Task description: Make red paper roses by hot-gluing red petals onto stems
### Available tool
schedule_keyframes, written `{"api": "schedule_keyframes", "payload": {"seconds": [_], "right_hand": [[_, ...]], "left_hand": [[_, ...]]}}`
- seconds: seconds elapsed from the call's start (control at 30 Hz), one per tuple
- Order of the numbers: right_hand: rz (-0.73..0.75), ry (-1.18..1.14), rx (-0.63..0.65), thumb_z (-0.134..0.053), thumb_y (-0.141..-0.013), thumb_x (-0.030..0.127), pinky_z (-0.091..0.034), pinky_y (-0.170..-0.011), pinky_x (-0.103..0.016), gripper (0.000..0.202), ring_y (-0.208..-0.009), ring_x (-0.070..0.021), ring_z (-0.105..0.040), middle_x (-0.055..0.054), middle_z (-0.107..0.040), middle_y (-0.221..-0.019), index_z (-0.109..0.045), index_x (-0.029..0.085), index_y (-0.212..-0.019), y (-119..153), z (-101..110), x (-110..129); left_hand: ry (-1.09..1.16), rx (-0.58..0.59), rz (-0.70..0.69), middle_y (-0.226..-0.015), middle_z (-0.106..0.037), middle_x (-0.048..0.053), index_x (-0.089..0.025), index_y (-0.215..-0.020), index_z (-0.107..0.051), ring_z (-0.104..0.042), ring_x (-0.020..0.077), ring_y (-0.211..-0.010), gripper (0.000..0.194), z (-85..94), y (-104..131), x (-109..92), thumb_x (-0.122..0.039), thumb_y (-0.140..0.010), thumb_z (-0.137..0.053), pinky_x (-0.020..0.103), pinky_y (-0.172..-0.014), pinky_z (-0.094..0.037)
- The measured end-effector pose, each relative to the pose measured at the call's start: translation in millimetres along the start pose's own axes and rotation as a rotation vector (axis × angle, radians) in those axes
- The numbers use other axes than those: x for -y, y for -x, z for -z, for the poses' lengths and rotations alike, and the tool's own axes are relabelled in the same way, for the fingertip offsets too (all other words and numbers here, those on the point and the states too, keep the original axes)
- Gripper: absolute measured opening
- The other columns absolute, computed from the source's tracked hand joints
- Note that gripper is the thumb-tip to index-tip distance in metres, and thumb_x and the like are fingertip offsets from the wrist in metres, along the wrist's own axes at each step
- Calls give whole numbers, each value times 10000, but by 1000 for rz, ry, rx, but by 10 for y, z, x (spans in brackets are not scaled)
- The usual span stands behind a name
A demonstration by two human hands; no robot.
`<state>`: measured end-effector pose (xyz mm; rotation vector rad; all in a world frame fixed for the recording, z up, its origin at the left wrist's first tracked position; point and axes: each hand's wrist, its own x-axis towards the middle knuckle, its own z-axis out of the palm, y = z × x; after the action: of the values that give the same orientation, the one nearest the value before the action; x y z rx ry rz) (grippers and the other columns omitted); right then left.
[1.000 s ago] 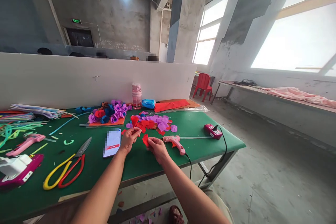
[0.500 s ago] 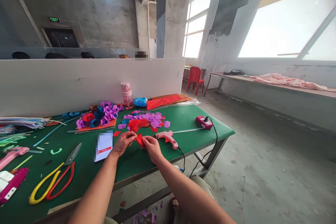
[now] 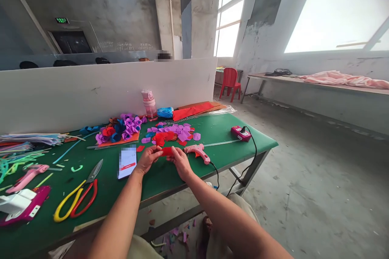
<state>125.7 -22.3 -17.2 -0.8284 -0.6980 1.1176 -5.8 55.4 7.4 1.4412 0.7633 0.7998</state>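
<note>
Btwn L hand [image 3: 148, 160] & R hand [image 3: 181, 162] – 1 red pc [image 3: 167, 151], pinched.

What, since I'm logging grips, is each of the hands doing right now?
Left hand: closed, pinching the red piece by one end.
Right hand: closed, pinching its other end.

Green tabletop [image 3: 217, 127]: scissors [image 3: 88, 181], phone [image 3: 129, 160], two pink glue guns [image 3: 196, 148], purple and red pieces [image 3: 184, 134], bottle [image 3: 148, 104].

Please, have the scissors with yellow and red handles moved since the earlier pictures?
No: the scissors lie in the same place, left of the phone.
</note>
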Motion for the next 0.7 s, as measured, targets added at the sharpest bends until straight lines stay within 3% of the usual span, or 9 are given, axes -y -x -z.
{"api": "schedule_keyframes", "payload": {"seconds": [0.13, 0.3, 0.7], "right_hand": [[4, 49, 42, -734, -625, 439, -450, -575, -215, 357, -595, -96, -537, 13, -629, -736, -618, 168, -827, 16, -3, 2], [-1, 64, 46, -683, -665, 437, -374, -476, -198, 292, -478, -77, -461, 48, -544, -558, -598, 169, -746, -10, 15, -46], [21, 20, -2, -682, -657, 428, -392, -506, -214, 276, -514, -87, -469, 50, -532, -594, -555, 194, -727, 5, 14, -8]], "left_hand": [[22, 38, 9, -495, -316, -93, -165, -667, -535, -233, 37, -413, 222, -11, 20, -35, -313, -635, -698, 189, -408, -150], [69, 46, 22, -488, -273, -97, -169, -678, -548, -218, 38, -409, 173, 6, 27, -31, -273, -639, -681, 185, -410, -156], [164, 89, 10, -452, -247, -100, -166, -654, -566, -203, 34, -396, 125, 69, 20, -11, -252, -653, -656, 180, -410, -180]]}}
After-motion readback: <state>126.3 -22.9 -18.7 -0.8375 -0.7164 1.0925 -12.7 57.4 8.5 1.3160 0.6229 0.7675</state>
